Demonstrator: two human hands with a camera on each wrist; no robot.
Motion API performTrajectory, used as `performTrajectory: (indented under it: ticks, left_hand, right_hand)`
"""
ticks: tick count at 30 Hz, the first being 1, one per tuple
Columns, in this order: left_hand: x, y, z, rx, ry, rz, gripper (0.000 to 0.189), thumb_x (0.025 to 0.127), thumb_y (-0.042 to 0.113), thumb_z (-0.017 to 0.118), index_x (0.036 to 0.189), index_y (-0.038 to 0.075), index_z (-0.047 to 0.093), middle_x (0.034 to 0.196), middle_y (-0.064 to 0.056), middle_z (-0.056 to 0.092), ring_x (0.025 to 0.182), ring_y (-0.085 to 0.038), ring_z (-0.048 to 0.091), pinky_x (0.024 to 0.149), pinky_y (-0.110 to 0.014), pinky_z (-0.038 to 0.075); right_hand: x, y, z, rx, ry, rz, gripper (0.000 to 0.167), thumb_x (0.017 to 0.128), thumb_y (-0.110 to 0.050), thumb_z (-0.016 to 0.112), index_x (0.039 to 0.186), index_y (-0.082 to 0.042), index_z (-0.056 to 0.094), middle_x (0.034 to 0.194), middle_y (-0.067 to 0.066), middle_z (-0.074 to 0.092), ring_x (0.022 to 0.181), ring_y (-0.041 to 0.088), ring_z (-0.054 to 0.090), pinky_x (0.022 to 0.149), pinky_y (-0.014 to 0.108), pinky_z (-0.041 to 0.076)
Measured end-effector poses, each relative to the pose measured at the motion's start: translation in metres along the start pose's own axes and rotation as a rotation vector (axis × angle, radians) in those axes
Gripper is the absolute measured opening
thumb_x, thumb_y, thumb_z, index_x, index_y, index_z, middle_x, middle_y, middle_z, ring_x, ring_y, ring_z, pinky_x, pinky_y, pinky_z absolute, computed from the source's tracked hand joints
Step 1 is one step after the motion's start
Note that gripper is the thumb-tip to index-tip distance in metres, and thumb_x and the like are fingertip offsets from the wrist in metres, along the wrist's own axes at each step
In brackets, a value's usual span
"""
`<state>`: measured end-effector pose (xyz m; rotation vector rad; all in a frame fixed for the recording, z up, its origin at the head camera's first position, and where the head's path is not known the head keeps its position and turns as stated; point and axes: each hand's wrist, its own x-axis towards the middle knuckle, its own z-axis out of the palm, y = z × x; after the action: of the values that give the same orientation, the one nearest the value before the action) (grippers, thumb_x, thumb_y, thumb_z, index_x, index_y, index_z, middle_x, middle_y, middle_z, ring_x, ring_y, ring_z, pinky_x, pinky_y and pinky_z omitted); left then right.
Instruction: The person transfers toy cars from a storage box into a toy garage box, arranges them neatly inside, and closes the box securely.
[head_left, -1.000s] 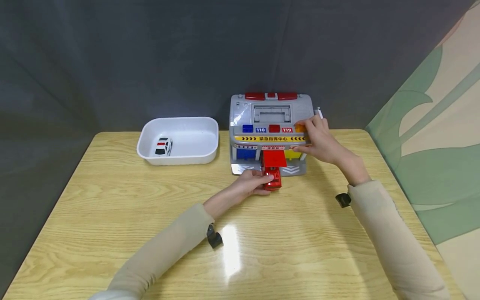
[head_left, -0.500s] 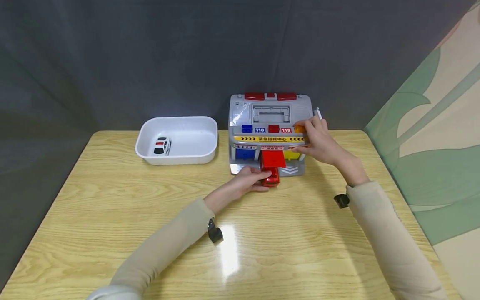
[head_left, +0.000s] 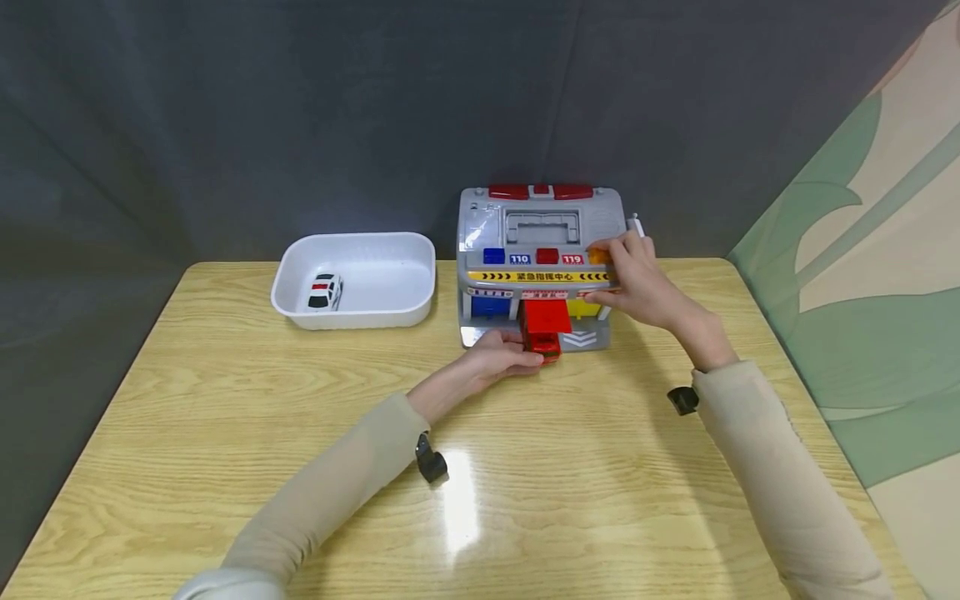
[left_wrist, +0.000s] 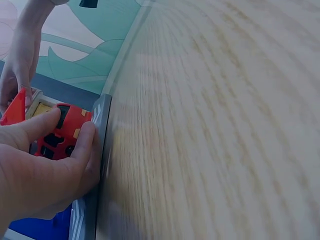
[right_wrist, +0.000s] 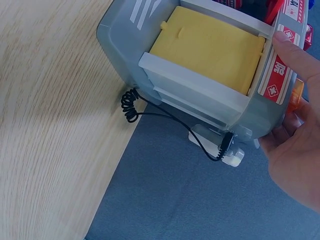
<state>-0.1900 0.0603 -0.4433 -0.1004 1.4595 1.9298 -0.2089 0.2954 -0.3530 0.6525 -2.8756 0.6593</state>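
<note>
A grey toy emergency station (head_left: 480, 218) stands at the table's back edge. Its red middle door (head_left: 547, 317) is lifted, between a blue door (head_left: 491, 307) and a yellow door (right_wrist: 210, 45). Under the lifted door a red toy car (left_wrist: 75, 122) sits partly inside the bay, its near end sticking out over the ramp. My left hand (head_left: 491, 362) pinches the car between thumb and fingers. At the station's front right corner my right hand (head_left: 645, 283) grips the roof edge, thumb on the front sign, fingers by the orange button (head_left: 599, 257). The car's far end is hidden.
Left of the station is a white tray (head_left: 405, 317) with a white, black and red toy car (head_left: 325, 292) in it. A white piece (right_wrist: 215, 147) on a coiled black cord (right_wrist: 130, 105) hangs at the station's right side. A dark curtain (head_left: 337, 125) rises behind the table.
My left hand has pushed the red car a little farther back, deeper under the lifted red door, and its thumb now lies lower. The right hand keeps its grip on the station.
</note>
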Motion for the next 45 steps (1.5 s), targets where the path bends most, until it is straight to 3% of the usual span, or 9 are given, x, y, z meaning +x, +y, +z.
performTrajectory:
  ticks: [3,6,10,14,19,24,28,34,45]
  left_hand:
    - [0.002,0.001,0.000,0.026,0.019,0.024,0.038,0.083,-0.018,0.063,0.118,-0.013,0.051,0.111,-0.028,0.064,0.080,-0.019,0.066,0.086,-0.037,0.053]
    - [0.004,0.003,-0.002,0.024,0.014,0.031,0.036,0.083,-0.018,0.062,0.118,-0.016,0.051,0.113,-0.030,0.062,0.091,-0.030,0.068,0.087,-0.040,0.052]
    - [0.005,0.007,-0.004,0.050,0.003,0.025,0.022,0.084,-0.015,0.064,0.104,-0.013,0.055,0.109,-0.032,0.063,0.100,-0.040,0.064,0.085,-0.041,0.053]
    - [0.007,0.011,-0.007,0.170,0.007,0.029,0.015,0.085,-0.005,0.069,0.091,-0.005,0.055,0.103,-0.031,0.065,0.090,-0.036,0.068,0.080,-0.039,0.055]
    - [0.004,0.018,-0.010,0.349,-0.022,0.049,0.025,0.085,0.008,0.074,0.097,-0.012,0.064,0.100,-0.029,0.067,0.081,-0.033,0.070,0.075,-0.039,0.056]
    - [0.002,0.023,-0.014,0.449,-0.051,0.056,0.035,0.087,0.016,0.074,0.102,-0.014,0.065,0.094,-0.027,0.068,0.075,-0.028,0.071,0.072,-0.039,0.057]
    - [0.003,0.025,-0.016,0.475,-0.065,0.067,0.035,0.091,0.016,0.070,0.104,-0.016,0.063,0.092,-0.028,0.068,0.069,-0.025,0.071,0.071,-0.038,0.057]
    - [0.008,0.022,-0.016,0.442,-0.050,0.078,0.028,0.095,0.010,0.061,0.102,-0.017,0.062,0.086,-0.026,0.069,0.064,-0.021,0.069,0.068,-0.036,0.058]
    - [0.008,0.024,-0.014,0.455,-0.048,0.080,0.030,0.097,0.012,0.058,0.104,-0.016,0.064,0.088,-0.027,0.069,0.063,-0.021,0.069,0.067,-0.036,0.058]
  right_hand:
    - [0.000,0.000,-0.001,-0.001,-0.002,0.004,0.065,0.077,-0.008,0.081,0.127,0.009,0.043,0.114,0.023,0.035,0.111,0.040,0.024,0.083,0.047,0.026]
    - [0.001,0.000,-0.001,-0.004,-0.003,0.004,0.065,0.077,-0.009,0.082,0.127,0.009,0.043,0.114,0.023,0.036,0.110,0.040,0.024,0.083,0.047,0.027]
    - [0.000,0.000,-0.001,-0.006,0.003,0.000,0.066,0.077,-0.008,0.082,0.127,0.009,0.043,0.114,0.023,0.036,0.110,0.040,0.024,0.083,0.047,0.027]
    - [0.000,0.000,0.000,-0.005,0.003,0.001,0.066,0.077,-0.008,0.082,0.128,0.009,0.043,0.113,0.023,0.036,0.110,0.039,0.025,0.083,0.047,0.027]
    - [0.000,0.000,0.000,-0.003,0.001,0.000,0.067,0.077,-0.008,0.082,0.128,0.009,0.043,0.115,0.023,0.036,0.111,0.039,0.025,0.083,0.047,0.027]
    - [0.000,-0.001,0.000,-0.003,-0.002,0.001,0.067,0.077,-0.008,0.082,0.128,0.009,0.043,0.116,0.023,0.036,0.112,0.039,0.024,0.084,0.047,0.027]
    - [0.000,0.000,0.000,0.004,-0.004,0.009,0.067,0.077,-0.008,0.081,0.129,0.009,0.042,0.117,0.023,0.035,0.113,0.039,0.023,0.086,0.047,0.027]
    - [-0.001,0.000,0.000,0.006,-0.008,0.013,0.067,0.077,-0.009,0.082,0.129,0.008,0.042,0.117,0.022,0.035,0.114,0.039,0.023,0.087,0.047,0.028]
    - [-0.002,-0.003,-0.001,0.003,0.009,0.000,0.067,0.076,-0.008,0.082,0.128,0.010,0.043,0.114,0.023,0.037,0.112,0.040,0.024,0.084,0.047,0.028]
